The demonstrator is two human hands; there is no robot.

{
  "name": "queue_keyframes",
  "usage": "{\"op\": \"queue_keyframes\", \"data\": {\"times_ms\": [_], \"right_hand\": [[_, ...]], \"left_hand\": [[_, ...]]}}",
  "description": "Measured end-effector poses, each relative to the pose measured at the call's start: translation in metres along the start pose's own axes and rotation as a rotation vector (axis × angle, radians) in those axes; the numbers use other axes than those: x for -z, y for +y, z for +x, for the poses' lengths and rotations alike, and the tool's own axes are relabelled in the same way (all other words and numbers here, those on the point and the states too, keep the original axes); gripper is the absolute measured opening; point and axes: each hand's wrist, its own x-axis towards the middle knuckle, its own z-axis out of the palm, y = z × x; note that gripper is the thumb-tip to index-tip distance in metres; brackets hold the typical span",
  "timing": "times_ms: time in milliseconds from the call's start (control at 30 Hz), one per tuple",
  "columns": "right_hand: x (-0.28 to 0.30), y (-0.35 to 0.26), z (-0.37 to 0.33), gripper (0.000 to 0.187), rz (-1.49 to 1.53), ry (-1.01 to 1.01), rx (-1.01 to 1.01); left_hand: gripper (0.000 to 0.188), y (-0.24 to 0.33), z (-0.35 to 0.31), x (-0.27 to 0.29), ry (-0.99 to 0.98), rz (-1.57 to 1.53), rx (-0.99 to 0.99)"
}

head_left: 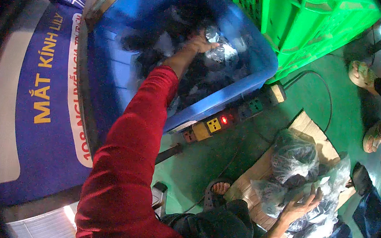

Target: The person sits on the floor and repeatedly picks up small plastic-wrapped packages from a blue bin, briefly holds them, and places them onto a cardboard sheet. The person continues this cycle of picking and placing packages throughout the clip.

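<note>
My left hand [201, 43], in a red sleeve, reaches into a large blue plastic bin [262, 61]. Its thumb is stretched away from the fingers, beside a shiny clear plastic bag [224, 53]. Dark items, many in clear plastic, fill the bin; shadow hides what they are. At the lower right my right hand [300, 206] lies over a heap of clear plastic bags [320, 223], fingers apart. Dark contents show through the bags. Another full bag [294, 159] sits at the heap's far side. The heap rests on a flattened cardboard sheet [249, 179].
A bright green crate [309, 29] stands right of the bin. A power strip [213, 125] with a lit red switch runs along the bin's near side. A black cable [331, 102] loops over the green floor. Another person's sandalled foot [362, 73] is at right; a printed purple banner [42, 86] is at left.
</note>
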Motion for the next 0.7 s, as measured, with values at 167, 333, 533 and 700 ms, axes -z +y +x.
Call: {"op": "queue_keyframes", "data": {"times_ms": [167,333,533,700], "right_hand": [[0.0,-0.008,0.001,0.033,0.021,-0.013,-0.027],[0.006,-0.022,0.012,0.028,0.048,0.029,-0.012],[0.019,-0.033,0.026,0.025,0.237,0.061,0.067],[0.026,-0.053,0.026,0.02,0.461,0.066,0.23]], "left_hand": [[0.061,-0.012,-0.002,0.002,0.136,0.013,0.009],[0.057,-0.068,-0.001,0.017,0.312,0.383,-0.146],[0.042,-0.041,-0.062,0.096,0.311,-0.542,-0.084],[0.038,0.008,-0.115,0.18,0.456,-1.243,-0.078]]}}
